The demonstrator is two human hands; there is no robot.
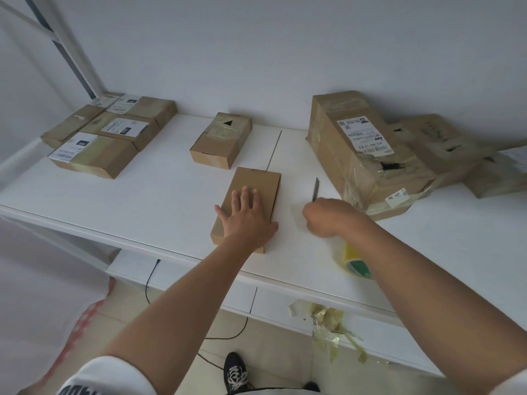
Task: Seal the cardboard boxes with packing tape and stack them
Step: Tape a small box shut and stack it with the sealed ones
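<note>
brown cardboard box [252,201] lies at the frame's centre on the white worktop [142,195], the left hand [245,215] spread flat on its lid, the right hand [328,216] beside it gripping a knife [315,189], tape roll [356,260] under that forearm.

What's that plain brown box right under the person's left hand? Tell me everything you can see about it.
The plain box is a small, flat, oblong carton of brown cardboard with no label or print showing. It looks closed, and no tape is visible on its top. It lies flat on the white table near the front edge, its long side running away from the person. The left hand rests palm down on its top with fingers spread and straight. It stands apart from the other boxes; a taped box sits just behind it.
</note>
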